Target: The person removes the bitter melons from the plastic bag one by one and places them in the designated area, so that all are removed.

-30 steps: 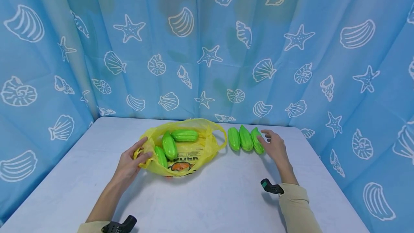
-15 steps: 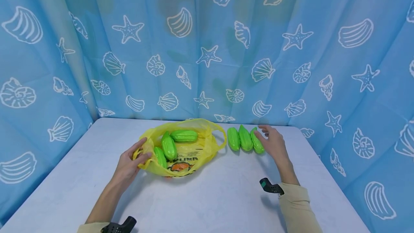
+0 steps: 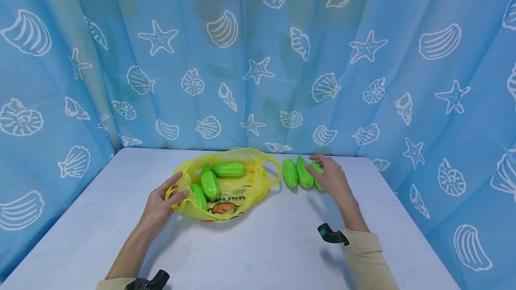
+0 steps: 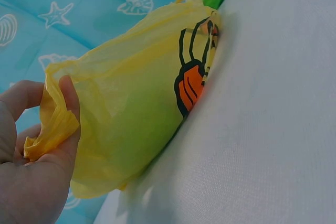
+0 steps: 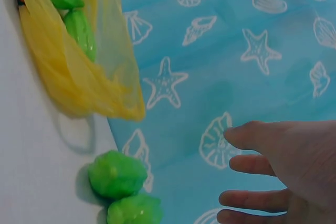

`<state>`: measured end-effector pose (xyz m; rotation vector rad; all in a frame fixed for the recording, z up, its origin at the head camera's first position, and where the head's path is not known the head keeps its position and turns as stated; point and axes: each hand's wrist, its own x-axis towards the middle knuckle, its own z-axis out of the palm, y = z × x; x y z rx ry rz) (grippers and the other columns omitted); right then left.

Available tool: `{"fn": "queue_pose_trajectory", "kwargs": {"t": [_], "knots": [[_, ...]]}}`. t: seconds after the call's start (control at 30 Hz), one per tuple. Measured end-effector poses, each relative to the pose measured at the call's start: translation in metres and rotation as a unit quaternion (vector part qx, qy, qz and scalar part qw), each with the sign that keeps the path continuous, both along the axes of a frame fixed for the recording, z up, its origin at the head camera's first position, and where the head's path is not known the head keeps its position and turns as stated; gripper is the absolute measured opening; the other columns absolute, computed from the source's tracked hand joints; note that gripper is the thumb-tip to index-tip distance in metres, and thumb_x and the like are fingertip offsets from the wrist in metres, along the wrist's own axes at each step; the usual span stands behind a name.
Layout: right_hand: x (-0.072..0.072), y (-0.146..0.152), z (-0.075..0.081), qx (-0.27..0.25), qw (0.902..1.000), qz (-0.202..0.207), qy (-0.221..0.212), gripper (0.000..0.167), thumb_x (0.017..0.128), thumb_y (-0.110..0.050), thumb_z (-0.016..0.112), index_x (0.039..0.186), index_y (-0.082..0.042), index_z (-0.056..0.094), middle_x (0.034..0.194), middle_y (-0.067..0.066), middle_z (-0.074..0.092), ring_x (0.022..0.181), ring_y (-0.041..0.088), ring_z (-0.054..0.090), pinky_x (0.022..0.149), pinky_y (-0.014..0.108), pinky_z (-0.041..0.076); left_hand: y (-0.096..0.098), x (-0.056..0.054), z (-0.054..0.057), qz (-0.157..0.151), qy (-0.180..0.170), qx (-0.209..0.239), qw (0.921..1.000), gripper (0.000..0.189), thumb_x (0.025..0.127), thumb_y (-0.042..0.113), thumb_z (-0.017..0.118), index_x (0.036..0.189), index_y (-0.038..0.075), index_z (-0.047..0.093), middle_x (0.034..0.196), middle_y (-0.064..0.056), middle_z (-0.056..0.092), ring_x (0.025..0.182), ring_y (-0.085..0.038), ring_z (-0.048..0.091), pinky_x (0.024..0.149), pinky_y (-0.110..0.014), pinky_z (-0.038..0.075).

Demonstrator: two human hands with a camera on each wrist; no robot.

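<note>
A yellow plastic bag [image 3: 258, 194] lies on the table with its mouth open towards me. Inside it are three glossy green ridged gourds [image 3: 210, 182]. My left hand [image 3: 158, 209] pinches the bag's left rim; in the left wrist view the rim [image 4: 55, 129] is bunched between thumb and fingers. To the right of the bag, three more green gourds [image 3: 290, 173] lie side by side. My right hand [image 3: 333, 180] hovers above the rightmost one and partly hides it. In the right wrist view its fingers [image 5: 254, 199] are spread and hold nothing.
The white table [image 3: 258, 254] ends at a blue curtain [image 3: 258, 97] printed with shells and starfish, which also runs along both sides. The bag's loop handle [image 3: 275, 169] reaches close to the leftmost gourd of the row.
My right hand has shifted left over the row, covering more of the rightmost gourd. My left hand keeps its hold on the bag, and the gourds lie where they were.
</note>
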<state>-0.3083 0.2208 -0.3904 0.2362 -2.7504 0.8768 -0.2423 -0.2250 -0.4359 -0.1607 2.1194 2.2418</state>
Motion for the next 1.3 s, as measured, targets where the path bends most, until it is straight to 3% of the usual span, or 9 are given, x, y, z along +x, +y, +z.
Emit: {"fn": "queue_pose_trajectory", "kwargs": {"t": [0.4,0.67,1.3], "knots": [[0.009,-0.026,0.004,0.033,0.9992,0.015,-0.020,0.045,0.097,-0.037,0.060,0.134,-0.012,0.057,0.130,0.018,0.060,0.121,0.037,0.056,0.097,0.055,0.049,0.000,0.000,-0.001,-0.002,0.006,-0.006,1.0000,0.078,0.090,0.027,0.072,0.155,0.026,0.029,0.165,0.001,0.013,0.137,-0.014,0.031,0.092,-0.007,0.047],[0.014,-0.047,0.000,0.052,0.9979,0.038,0.001,0.044,0.094,-0.037,0.064,0.130,-0.012,0.061,0.134,0.015,0.060,0.124,0.036,0.055,0.101,0.055,0.048,-0.001,-0.001,-0.003,0.001,0.003,-0.011,0.9999,0.078,0.090,0.028,0.072,0.155,0.027,0.029,0.165,0.003,0.013,0.140,-0.015,0.029,0.092,-0.007,0.047],[0.022,-0.084,-0.018,0.101,0.9927,0.066,0.005,0.039,0.091,-0.036,0.069,0.124,-0.017,0.065,0.117,0.011,0.065,0.104,0.028,0.061,0.087,0.044,0.054,-0.002,-0.001,-0.002,0.002,-0.003,-0.011,0.9999,0.079,0.089,0.029,0.073,0.155,0.027,0.030,0.164,0.002,0.014,0.132,-0.013,0.033,0.091,-0.008,0.049]]}}
